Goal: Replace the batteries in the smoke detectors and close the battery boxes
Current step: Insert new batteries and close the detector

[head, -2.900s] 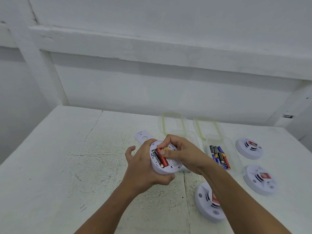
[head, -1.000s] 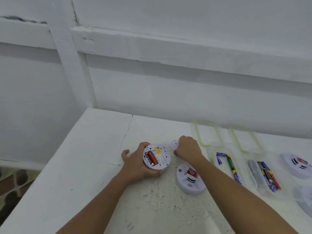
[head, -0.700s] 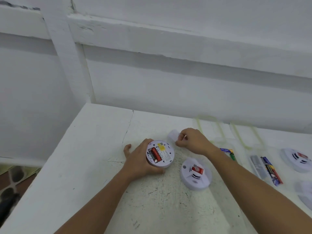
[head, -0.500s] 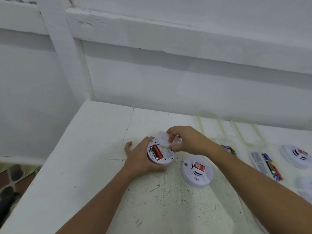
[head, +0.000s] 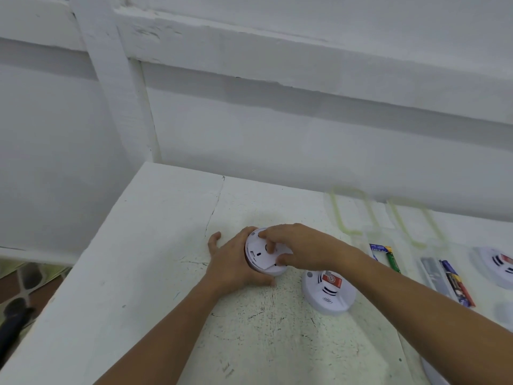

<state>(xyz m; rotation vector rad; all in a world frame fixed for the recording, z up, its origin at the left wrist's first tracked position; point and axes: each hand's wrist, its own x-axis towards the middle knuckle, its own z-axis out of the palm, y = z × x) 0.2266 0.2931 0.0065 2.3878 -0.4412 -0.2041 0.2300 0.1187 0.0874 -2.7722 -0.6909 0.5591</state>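
The left hand (head: pixel 236 266) gripped an upturned smoke detector (head: pixel 268 270) near the middle of the white table (head: pixel 155 245), its fingers curled round the detector's left and near rim. The right hand (head: pixel 305 248) reached over from the right. Its bent fingers (head: pixel 268 245) lay on top of the white battery cover (head: pixel 259 257) and its thumb sat against the cover's near edge, pinching it onto the detector's back. Whether the cover was fully seated could not be told. Just to the right, a second detector (head: pixel 330 293) lay face up on the table. Farther right, clear boxes (head: pixel 363 245) held loose batteries (head: pixel 455 283), and another detector (head: pixel 497 263) lay at the frame's edge.
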